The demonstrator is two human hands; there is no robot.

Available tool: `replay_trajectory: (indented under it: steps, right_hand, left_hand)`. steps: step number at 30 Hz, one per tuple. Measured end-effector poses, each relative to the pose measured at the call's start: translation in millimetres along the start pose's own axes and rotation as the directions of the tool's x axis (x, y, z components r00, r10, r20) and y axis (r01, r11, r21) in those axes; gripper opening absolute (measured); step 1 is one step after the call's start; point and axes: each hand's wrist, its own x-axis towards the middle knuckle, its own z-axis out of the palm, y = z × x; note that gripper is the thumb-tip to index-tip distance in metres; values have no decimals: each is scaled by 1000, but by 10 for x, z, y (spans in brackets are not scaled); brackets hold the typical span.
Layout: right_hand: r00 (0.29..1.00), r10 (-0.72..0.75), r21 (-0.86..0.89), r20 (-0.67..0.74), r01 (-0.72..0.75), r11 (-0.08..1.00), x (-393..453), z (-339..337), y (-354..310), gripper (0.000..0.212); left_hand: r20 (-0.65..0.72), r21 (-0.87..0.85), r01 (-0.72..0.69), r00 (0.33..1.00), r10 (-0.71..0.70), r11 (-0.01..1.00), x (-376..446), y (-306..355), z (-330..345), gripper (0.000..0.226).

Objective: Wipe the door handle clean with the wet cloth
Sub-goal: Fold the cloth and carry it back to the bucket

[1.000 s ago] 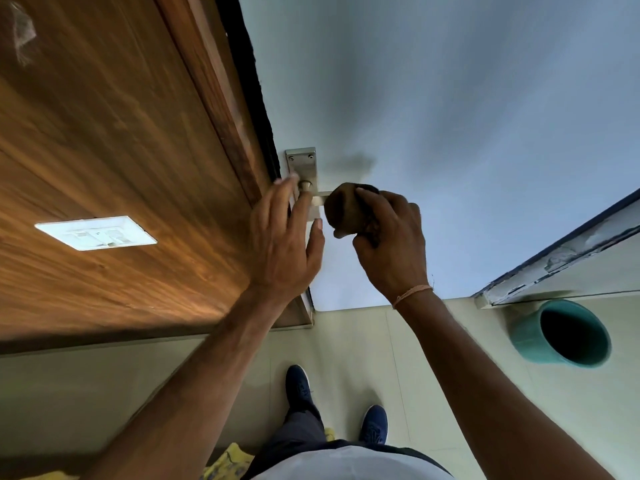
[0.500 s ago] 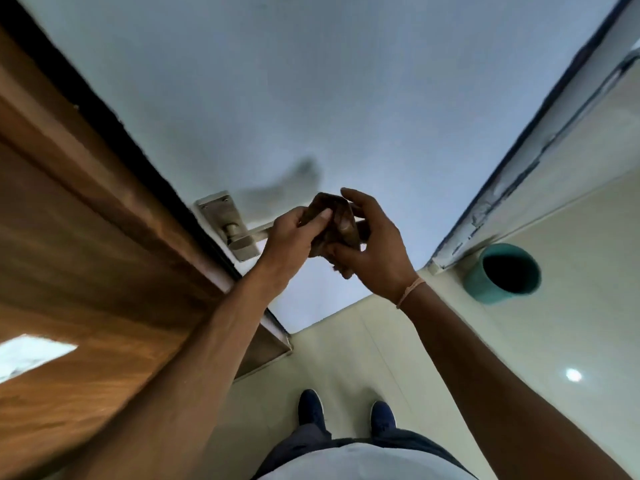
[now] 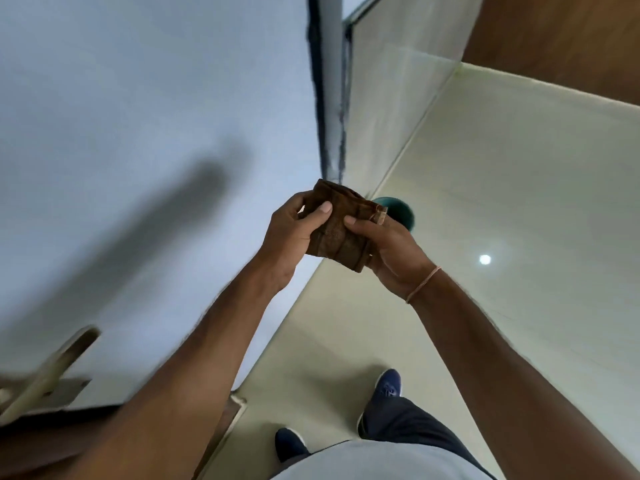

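Observation:
A folded brown cloth (image 3: 341,230) is held in mid air in front of me, pinched from both sides. My left hand (image 3: 294,233) grips its left edge with thumb on top, and my right hand (image 3: 388,251) grips its right edge. The metal lever door handle (image 3: 52,368) with its plate shows blurred at the lower left, on the pale door (image 3: 138,133). Both hands are well away from the handle, up and to its right.
A teal bucket (image 3: 403,209) stands on the cream tiled floor (image 3: 485,202), partly hidden behind the cloth and my right hand. A dark door frame edge (image 3: 329,98) runs up the middle. My blue shoes (image 3: 386,386) are below.
Both hands have left the handle and moved right with the cloth. My left hand now grips the cloth too. The view has swung right, pushing the handle to the lower left.

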Motion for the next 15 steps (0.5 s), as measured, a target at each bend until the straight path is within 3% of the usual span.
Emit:
replay_trajectory:
  steps: [4,7,15]
  right_hand:
    - [999,8,153,-39,-2,988,224,-873,-360,45]
    - [999,28,226,-47,-17,974,398,-1440,-660,47]
    - [991,65,358,-114,-20,934,1197,-2377,-1080,53]
  left_hand:
    - [107,32,11,994,-14,999,549,-17,865,20]
    - [111,50,19,993,-24,999,931,-45,1408,20]
    - [174,56,237,954,-243,970,1870,-111,2141,34]
